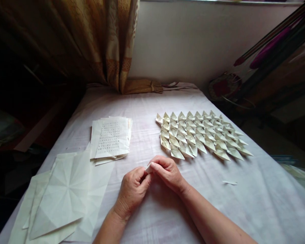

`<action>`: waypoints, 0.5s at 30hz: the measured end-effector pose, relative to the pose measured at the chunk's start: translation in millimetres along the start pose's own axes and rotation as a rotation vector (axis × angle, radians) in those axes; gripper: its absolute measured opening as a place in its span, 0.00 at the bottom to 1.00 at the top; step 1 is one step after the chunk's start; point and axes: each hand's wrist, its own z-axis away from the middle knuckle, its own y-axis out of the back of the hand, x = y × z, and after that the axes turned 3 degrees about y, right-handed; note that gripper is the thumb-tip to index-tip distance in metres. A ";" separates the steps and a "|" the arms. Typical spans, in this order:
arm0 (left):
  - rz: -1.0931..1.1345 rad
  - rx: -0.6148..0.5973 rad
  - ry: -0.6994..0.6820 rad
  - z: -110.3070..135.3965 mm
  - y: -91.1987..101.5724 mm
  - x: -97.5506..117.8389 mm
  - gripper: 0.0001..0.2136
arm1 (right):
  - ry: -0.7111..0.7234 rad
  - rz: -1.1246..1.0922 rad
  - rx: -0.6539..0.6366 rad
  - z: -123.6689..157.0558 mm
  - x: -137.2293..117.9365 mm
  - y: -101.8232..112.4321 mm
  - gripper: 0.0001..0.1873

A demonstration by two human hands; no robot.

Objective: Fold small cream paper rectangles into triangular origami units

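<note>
Both hands meet over the near middle of the cloth, pinching a small piece of folded white paper (148,167). My left hand (135,184) is closed on its lower left side, with the thumb and curled fingers together. From the right, my right hand (167,173) grips the upper end between thumb and fingers. Most of the paper is hidden by the fingers. Beyond my right hand, several rows of folded paper boats (193,132) stand close together. A stack of paper sheets with handwriting (110,137) lies beyond my left hand.
Creased large paper sheets (66,189) overlap at the near left. A thin white paper strip (230,183) lies to the right. The pale cloth (142,108) covers the surface up to the wall. A gold curtain (117,51) hangs at the back left.
</note>
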 end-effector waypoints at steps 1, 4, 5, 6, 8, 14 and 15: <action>-0.008 0.002 -0.011 0.6 -1.0 -0.1 0.13 | -0.015 -0.008 0.005 0.0 0.2 0.1 0.14; -0.028 0.006 -0.037 2.9 -3.2 0.4 0.14 | -0.070 -0.045 0.008 -0.3 1.6 1.0 0.14; -0.028 0.007 -0.041 3.6 -3.2 1.1 0.15 | -0.084 -0.058 0.008 -0.5 2.3 1.4 0.14; -0.019 0.011 -0.042 4.2 -2.7 2.0 0.14 | -0.093 -0.070 0.013 -0.7 2.8 1.8 0.14; 0.005 0.015 -0.036 4.9 -0.5 4.5 0.15 | -0.094 -0.080 0.012 -1.1 3.5 2.3 0.14; 0.138 0.003 0.060 3.0 5.4 8.1 0.18 | -0.054 -0.083 -0.087 -1.1 2.5 0.5 0.14; 0.136 0.017 0.050 2.7 5.5 7.8 0.18 | -0.047 -0.081 -0.091 -0.9 2.4 0.0 0.14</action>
